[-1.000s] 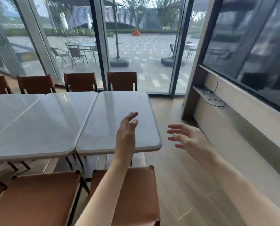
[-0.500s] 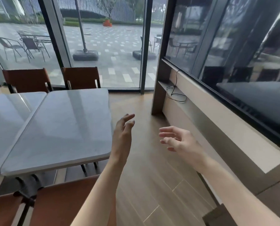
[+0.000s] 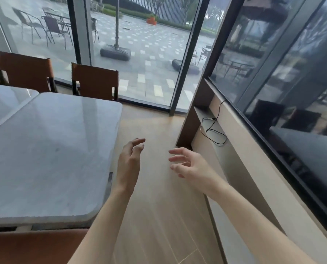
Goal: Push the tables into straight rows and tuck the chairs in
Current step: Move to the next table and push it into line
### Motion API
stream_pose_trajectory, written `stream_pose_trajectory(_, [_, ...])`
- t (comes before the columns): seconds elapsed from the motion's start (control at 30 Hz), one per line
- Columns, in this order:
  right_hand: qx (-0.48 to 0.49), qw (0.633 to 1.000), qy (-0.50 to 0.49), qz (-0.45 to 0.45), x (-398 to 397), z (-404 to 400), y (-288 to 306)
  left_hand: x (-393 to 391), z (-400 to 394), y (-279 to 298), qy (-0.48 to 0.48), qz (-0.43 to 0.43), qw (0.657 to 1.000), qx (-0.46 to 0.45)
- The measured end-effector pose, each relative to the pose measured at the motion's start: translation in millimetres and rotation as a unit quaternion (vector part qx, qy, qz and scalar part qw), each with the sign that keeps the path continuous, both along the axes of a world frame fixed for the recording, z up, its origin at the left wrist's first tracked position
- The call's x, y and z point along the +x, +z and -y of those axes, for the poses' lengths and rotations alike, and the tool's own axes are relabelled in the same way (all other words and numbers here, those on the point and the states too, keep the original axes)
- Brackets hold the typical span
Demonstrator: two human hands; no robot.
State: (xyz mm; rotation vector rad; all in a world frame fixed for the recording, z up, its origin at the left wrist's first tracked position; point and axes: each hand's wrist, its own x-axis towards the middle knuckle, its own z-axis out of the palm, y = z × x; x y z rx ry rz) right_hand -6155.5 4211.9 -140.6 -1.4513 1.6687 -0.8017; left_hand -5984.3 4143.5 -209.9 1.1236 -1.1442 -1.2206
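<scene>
Head view: the left hand (image 3: 129, 164) and right hand (image 3: 189, 165) hover apart over the wooden floor (image 3: 158, 216), fingers loose, holding nothing. At nine o'clock sits the grey table (image 3: 44, 149); two brown chairs (image 3: 95, 81) stand tucked at eleven o'clock.

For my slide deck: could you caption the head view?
Both hands, left hand and right hand, hover open over the wood floor beside the marble table, touching nothing.
</scene>
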Motion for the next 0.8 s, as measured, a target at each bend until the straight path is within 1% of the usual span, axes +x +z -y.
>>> stream_pose_trajectory(0.23, [0.020, 0.998, 0.058, -0.012, -44, 104, -16, -40, 69, -5, 0.033, 0.019, 0.999, 0.030])
stream_pose_trajectory(0.33, [0.032, 0.995, 0.092, 0.006, -53, 148, -32, -43, 96, -17, 0.074, 0.026, 0.996, 0.047])
stream_pose_trajectory(0.43, [0.040, 0.989, 0.141, 0.014, -62, 192, -53, -49, 118, -31, 0.119, 0.061, 0.990, 0.050])
stream_pose_trajectory(0.5, [0.046, 0.982, 0.180, 0.017, -67, 223, -66, -54, 133, -40, 0.153, 0.068, 0.984, 0.058])
stream_pose_trajectory(0.67, [0.037, 0.955, 0.296, -0.010, -72, 297, -92, -71, 154, -52, 0.270, 0.076, 0.957, 0.076])
stream_pose_trajectory(0.8, [0.049, 0.911, 0.400, -0.084, -63, 334, -107, -81, 149, -62, 0.339, 0.127, 0.926, 0.107])
